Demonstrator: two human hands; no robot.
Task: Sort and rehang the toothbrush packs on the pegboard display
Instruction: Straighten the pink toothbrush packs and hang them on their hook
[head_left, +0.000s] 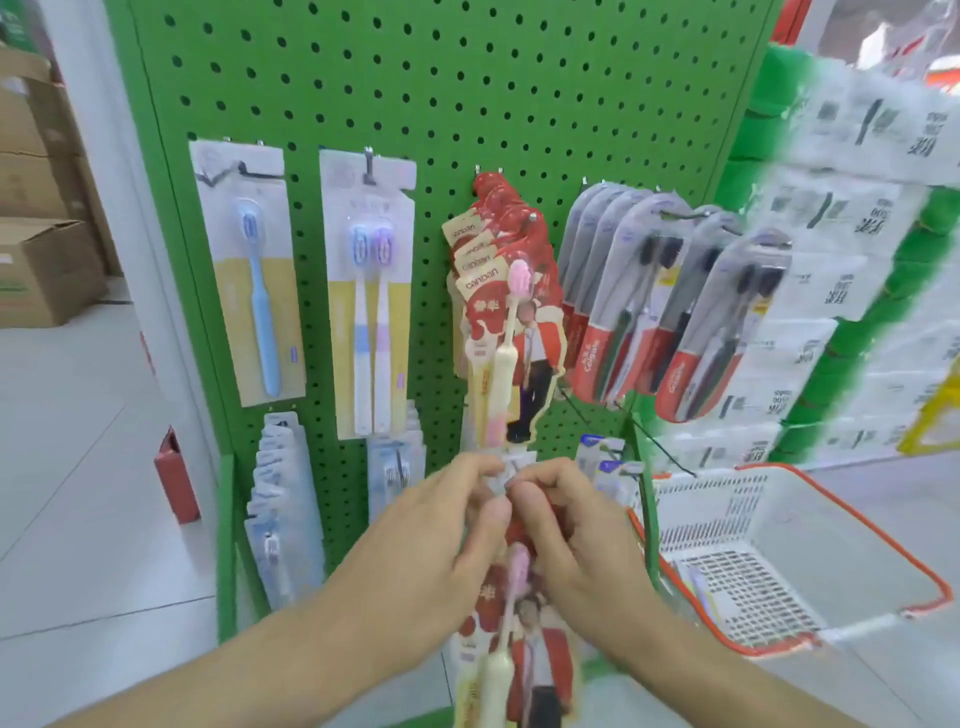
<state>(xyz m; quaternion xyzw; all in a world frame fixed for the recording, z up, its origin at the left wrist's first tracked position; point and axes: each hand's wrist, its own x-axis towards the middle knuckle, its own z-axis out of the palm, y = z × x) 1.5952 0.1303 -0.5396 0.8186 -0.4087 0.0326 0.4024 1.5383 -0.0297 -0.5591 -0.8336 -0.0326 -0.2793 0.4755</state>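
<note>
Below hung red packs (506, 291), on green pegboard (441, 93): rehanging underway.
Left hand (441, 525) and right hand (566, 525) both pinching loose red pack (511, 639) by its top, likely lining its hole to hook.

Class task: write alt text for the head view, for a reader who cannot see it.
Both hands, left hand and right hand, pinch the top of a red toothbrush pack before a green pegboard hung with more packs; a white basket sits at right.
</note>
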